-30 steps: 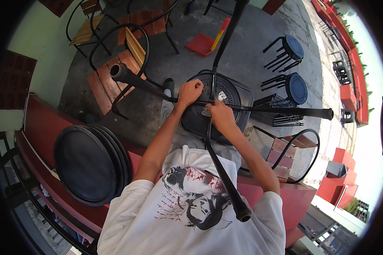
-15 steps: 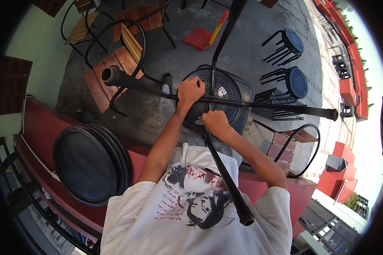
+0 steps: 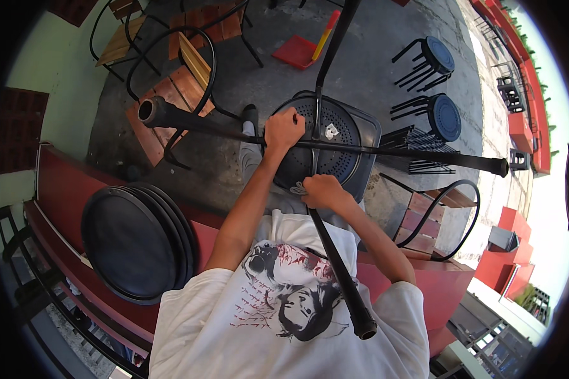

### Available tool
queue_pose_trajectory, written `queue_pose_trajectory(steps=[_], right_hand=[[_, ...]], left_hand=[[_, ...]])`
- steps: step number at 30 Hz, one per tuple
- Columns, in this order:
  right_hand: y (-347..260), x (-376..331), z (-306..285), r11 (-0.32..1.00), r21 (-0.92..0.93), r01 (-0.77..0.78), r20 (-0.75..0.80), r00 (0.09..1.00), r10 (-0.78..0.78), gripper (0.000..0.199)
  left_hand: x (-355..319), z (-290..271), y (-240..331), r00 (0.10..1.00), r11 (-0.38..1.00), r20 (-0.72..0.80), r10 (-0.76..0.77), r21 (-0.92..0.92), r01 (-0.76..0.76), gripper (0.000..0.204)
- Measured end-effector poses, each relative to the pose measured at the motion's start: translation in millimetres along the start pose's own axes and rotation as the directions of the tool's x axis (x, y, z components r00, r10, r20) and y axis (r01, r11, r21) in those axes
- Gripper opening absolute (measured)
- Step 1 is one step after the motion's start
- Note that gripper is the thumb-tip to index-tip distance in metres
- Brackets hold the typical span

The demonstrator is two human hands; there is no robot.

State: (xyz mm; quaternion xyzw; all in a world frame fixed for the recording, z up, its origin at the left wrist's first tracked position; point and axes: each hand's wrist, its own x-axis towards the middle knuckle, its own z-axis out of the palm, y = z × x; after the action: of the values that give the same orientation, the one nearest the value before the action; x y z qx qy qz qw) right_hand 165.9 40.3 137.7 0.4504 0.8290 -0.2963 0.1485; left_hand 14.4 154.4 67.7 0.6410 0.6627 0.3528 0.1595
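Black metal four-legged frame (image 3: 406, 153) — legs spread crosswise over black round perforated seat (image 3: 348, 161), one leg running down toward white printed shirt (image 3: 291, 357). Right hand (image 3: 325, 191) clamped on small coil of thin grey cord (image 3: 298, 189), beside near leg. Left hand (image 3: 284, 130) curled over left leg — cannot tell whether clamped on it. Red plastic dustpan (image 3: 294, 52) on dark grey floor (image 3: 265, 85) beyond.

Both bare forearms (image 3: 243, 205) reach forward, converging; the left hand (image 3: 284, 129) is fisted, farther out than the right hand (image 3: 324, 191), which is likewise curled closed.
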Motion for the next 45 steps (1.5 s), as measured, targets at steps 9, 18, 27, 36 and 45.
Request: queue_pose_trajectory(steps=[9, 18, 27, 36, 45], right_hand=[[54.1, 2.2, -33.1, 0.928, 0.309, 0.21, -0.57, 0.822, 0.004, 0.059], [47.2, -12.9, -0.4, 0.902, 0.344, 0.261, -0.389, 0.914, -0.116, 0.068], [49.4, -2.5, 2.5, 0.875, 0.429, 0.225, -0.54, 0.84, 0.048, 0.057], [60.4, -0.1, 12.6, 0.87, 0.469, 0.154, -0.662, 0.713, 0.231, 0.051], [53.0, 8.7, 6.8, 0.888, 0.421, 0.184, -0.676, 0.716, 0.171, 0.049]], left_hand=[[1.5, 2.7, 2.5, 0.998, 1.0, -0.06, -0.008, 0.028, 0.01, 0.02], [0.4, 2.9, 0.7, 0.998, 0.998, -0.047, -0.033, 0.052, 0.035, 0.02], [-2.6, 5.0, 3.2, 0.998, 0.995, -0.034, -0.055, 0.076, 0.058, 0.021], [-3.8, 4.2, 2.1, 0.997, 0.991, -0.038, -0.063, 0.119, 0.067, 0.022], [-0.9, 3.8, 4.1, 0.995, 0.992, -0.033, -0.097, 0.081, 0.099, 0.025]])
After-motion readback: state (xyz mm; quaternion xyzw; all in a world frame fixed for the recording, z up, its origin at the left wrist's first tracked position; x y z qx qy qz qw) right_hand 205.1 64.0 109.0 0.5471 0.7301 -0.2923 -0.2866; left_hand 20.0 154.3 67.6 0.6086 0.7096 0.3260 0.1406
